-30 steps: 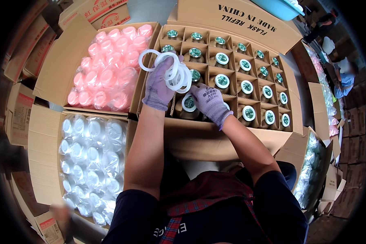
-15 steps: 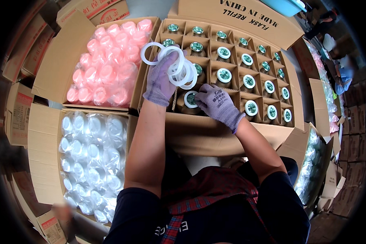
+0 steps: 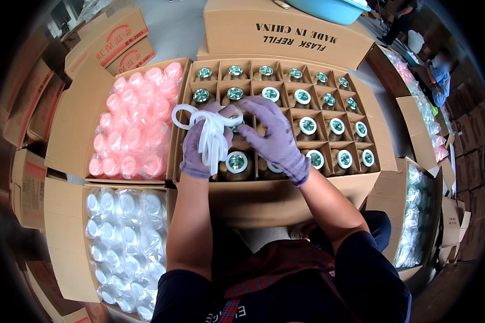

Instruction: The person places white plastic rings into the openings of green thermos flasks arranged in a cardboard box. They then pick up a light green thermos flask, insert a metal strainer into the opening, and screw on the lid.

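A bunch of white plastic rings [image 3: 213, 141] hangs in my gloved left hand [image 3: 193, 153], which is closed around them above the left part of a divided carton [image 3: 285, 187]. Just to its right, my gloved right hand [image 3: 277, 139] has its thumb and fingers apart near one ring at the edge of the bunch; whether it touches that ring I cannot tell. Silvery-green flask liners [image 3: 235, 70] stand upright in the carton's cells. Several, including a front-row liner [image 3: 236, 161], have a white ring around the mouth; others in the back rows are bare. My hands hide some cells.
To the left are an open carton of bagged pink caps [image 3: 129, 124] and, nearer, one of bagged whitish caps [image 3: 126, 234]. A blue basin [image 3: 328, 9] stands behind the raised carton flap [image 3: 285, 40]. More open cartons line the right, where another person [image 3: 439, 81] is.
My right hand has left the ringed front-row liner and moved up and left toward the ring bunch, its fingers spreading. The whole view has shifted, so the cartons sit lower.
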A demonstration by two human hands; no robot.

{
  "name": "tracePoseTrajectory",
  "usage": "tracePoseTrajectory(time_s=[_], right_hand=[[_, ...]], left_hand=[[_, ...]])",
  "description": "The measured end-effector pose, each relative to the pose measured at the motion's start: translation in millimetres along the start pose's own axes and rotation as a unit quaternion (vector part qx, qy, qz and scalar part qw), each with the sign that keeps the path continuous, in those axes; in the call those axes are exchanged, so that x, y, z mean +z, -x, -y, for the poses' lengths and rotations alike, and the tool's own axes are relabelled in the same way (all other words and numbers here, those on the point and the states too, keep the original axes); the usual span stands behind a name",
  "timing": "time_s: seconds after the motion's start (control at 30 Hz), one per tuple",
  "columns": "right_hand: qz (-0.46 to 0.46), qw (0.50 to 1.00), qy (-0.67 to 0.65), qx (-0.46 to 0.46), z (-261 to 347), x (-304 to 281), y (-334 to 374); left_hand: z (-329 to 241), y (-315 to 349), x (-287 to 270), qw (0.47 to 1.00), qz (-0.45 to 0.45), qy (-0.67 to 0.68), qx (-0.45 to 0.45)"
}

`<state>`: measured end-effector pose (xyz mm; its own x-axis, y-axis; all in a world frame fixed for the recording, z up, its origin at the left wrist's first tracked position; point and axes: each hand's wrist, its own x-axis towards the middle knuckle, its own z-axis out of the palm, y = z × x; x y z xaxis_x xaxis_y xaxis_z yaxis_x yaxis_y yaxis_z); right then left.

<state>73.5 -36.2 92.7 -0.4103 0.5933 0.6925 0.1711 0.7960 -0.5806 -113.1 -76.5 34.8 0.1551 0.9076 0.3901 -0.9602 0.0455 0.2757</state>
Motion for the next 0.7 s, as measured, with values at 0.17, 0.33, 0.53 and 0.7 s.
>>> tracePoseTrajectory(time_s=[0.17,0.33,0.53,0.7], right_hand=[[0.061,0.998,-0.025,-0.01,-21,0,-7],[0.009,0.902,-0.329,0.279,-31,5,-11],[0.067,0.976,-0.106,0.176,-48,6,-28],[0.109,0.984,0.001,0.141,-50,11,-30]], left_hand=[[9,-8,9,0.996,-0.076,-0.031,0.025],[3,-9,2,0.992,-0.081,-0.095,0.031],[3,-14,6,0.953,-0.179,-0.241,-0.025],[4,-22,6,0.924,-0.191,-0.33,-0.007]])
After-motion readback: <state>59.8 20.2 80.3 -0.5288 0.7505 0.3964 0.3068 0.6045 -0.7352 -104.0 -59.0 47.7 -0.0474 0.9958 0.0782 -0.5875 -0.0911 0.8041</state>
